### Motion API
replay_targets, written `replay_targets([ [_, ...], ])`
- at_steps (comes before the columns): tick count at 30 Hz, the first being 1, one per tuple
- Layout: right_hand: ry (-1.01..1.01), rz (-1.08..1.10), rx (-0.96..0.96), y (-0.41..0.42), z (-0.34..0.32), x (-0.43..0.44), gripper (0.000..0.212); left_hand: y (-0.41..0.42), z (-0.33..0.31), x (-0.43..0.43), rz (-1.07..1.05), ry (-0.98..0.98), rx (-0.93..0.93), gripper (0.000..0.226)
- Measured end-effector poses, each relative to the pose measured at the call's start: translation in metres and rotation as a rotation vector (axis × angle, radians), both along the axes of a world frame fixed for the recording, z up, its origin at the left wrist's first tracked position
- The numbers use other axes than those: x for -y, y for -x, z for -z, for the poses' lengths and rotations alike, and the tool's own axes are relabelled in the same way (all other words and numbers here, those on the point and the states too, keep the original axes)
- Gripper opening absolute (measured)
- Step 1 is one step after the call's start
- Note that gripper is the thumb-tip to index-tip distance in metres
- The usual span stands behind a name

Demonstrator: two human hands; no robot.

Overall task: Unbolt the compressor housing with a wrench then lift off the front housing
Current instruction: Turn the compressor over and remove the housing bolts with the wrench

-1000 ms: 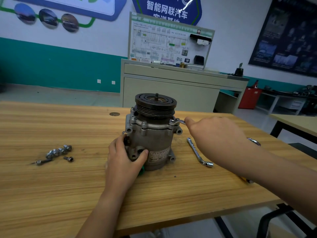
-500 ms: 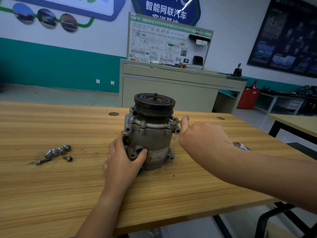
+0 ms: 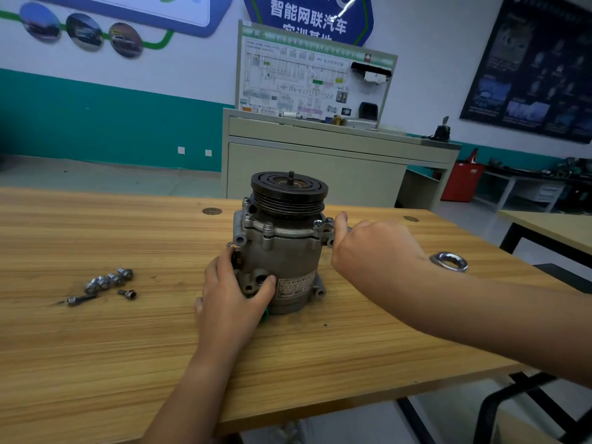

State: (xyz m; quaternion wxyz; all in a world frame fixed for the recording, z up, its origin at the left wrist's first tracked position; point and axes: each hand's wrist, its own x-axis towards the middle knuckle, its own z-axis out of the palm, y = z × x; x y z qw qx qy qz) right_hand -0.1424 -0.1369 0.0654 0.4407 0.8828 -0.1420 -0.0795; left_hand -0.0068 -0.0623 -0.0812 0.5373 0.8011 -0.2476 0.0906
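Far left of the left grip: loose silver flanged bolts (image 3: 107, 281) lie clustered on the wood-grain desk (image 3: 128, 347), well apart from the work. Judged parked there so none get lost.

Left grip (image 3: 232, 294) wraps the lower side of the grey cast-metal compressor body (image 3: 285, 261), thumb on the front port boss. Judged a brace against wrench torque.

Compressor stands upright on the desk between both grips, black grooved pulley (image 3: 288, 187) on top, flanged front housing (image 3: 282, 230) seated, bolts in its ears.

Right grip (image 3: 373, 248) is clenched round the chrome ring wrench (image 3: 448, 261), thumb raised beside the right flange bolt. The working end is hidden behind the hand and the free ring end shows beyond the wrist.

Step judged: loosening that bolt; lift-off not yet possible
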Motion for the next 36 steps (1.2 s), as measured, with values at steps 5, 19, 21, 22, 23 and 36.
replay_targets([
  [5, -0.003, -0.008, -0.016, 0.001, -0.012, 0.002, 0.055, 0.002, -0.001, 0.001, -0.025, -0.034, 0.007, 0.076],
  [19, 0.03, -0.151, 0.144, 0.002, 0.008, 0.048, 0.063, 0.006, -0.001, 0.002, -0.059, -0.109, 0.091, 0.075],
  [21, 0.014, -0.2, 0.16, 0.003, 0.004, 0.064, 0.06, 0.006, -0.001, 0.002, -0.067, -0.116, 0.095, 0.076],
  [22, 0.003, -0.22, 0.169, 0.004, 0.002, 0.072, 0.056, 0.006, -0.001, 0.001, -0.067, -0.12, 0.094, 0.076],
  [23, -0.009, -0.224, 0.176, 0.004, 0.001, 0.08, 0.051, 0.006, -0.001, 0.001, -0.064, -0.121, 0.093, 0.076],
  [36, -0.13, -0.337, 0.406, -0.062, 0.017, 0.113, 0.036, 0.005, -0.002, -0.001, -0.057, -0.121, 0.084, 0.077],
])
